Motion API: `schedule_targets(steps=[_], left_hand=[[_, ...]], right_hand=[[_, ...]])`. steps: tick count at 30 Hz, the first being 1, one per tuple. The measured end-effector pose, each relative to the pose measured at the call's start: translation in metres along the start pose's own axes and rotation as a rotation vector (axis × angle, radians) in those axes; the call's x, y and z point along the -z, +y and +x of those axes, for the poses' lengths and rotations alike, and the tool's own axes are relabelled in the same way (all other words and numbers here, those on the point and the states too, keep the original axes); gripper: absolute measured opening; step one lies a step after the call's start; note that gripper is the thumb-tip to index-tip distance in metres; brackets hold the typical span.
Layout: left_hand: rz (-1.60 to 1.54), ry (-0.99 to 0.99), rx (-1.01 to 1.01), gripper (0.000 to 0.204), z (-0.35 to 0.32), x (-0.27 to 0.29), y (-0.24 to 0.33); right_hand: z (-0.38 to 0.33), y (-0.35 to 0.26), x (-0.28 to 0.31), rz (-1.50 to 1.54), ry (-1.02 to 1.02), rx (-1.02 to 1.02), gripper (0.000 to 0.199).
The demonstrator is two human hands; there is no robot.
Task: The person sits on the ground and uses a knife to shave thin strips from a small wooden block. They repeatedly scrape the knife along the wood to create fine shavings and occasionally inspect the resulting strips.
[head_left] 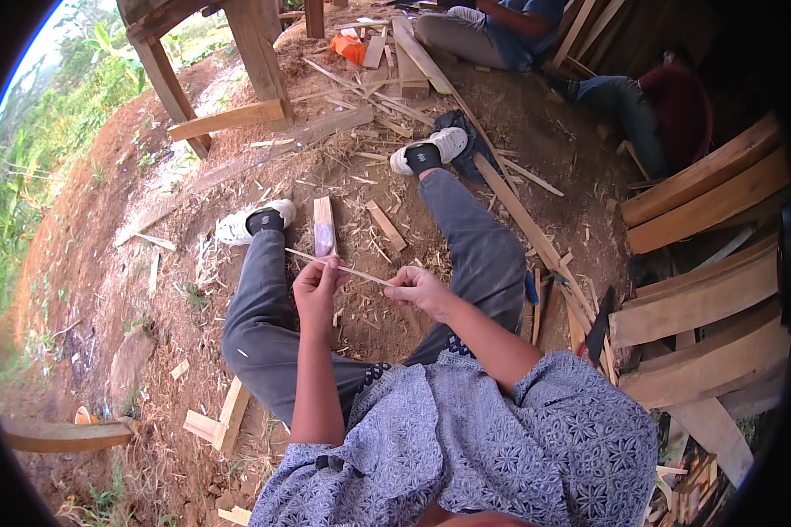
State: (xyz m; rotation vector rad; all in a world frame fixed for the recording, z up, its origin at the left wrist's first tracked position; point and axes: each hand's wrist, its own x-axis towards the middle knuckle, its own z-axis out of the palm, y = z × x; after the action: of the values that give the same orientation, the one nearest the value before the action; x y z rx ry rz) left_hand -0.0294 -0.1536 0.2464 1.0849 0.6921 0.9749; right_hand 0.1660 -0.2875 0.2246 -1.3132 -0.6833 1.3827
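A thin pale wooden sliver (362, 274) runs from upper left to lower right between my two hands, above my lap. My left hand (316, 290) pinches it near the middle, with its left end sticking out past the fingers. My right hand (419, 287) is closed on its right end. I sit on the ground with my legs in grey trousers spread apart and white shoes (253, 220) on my feet. A short flat wood block (324, 226) lies between my legs on the dirt.
Wood scraps and shavings cover the earth around me. Curved planks (707, 303) are stacked at my right. Long slats (523, 215) lie past my right leg. Two other people (501, 26) sit at the back. A wooden post (259, 48) stands far left.
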Motion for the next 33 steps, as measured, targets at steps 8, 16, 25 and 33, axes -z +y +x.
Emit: schedule_targets(steps=[8, 16, 25, 33], left_hand=[[0.031, -0.171, 0.088, 0.017, -0.008, -0.026, -0.044], [0.218, -0.186, 0.073, 0.013, 0.003, -0.005, -0.041], [0.139, 0.056, -0.221, 0.013, 0.081, 0.091, 0.046], [0.368, 0.265, -0.234, 0.025, 0.094, 0.123, 0.017]], right_hand=[[0.002, 0.004, 0.003, 0.008, 0.058, 0.009, 0.018], [0.024, -0.009, -0.005, -0.083, -0.009, -0.034, 0.017], [0.106, -0.005, -0.039, -0.251, -0.109, -0.066, 0.030], [0.260, 0.057, -0.028, -0.786, 0.195, -0.185, 0.050]])
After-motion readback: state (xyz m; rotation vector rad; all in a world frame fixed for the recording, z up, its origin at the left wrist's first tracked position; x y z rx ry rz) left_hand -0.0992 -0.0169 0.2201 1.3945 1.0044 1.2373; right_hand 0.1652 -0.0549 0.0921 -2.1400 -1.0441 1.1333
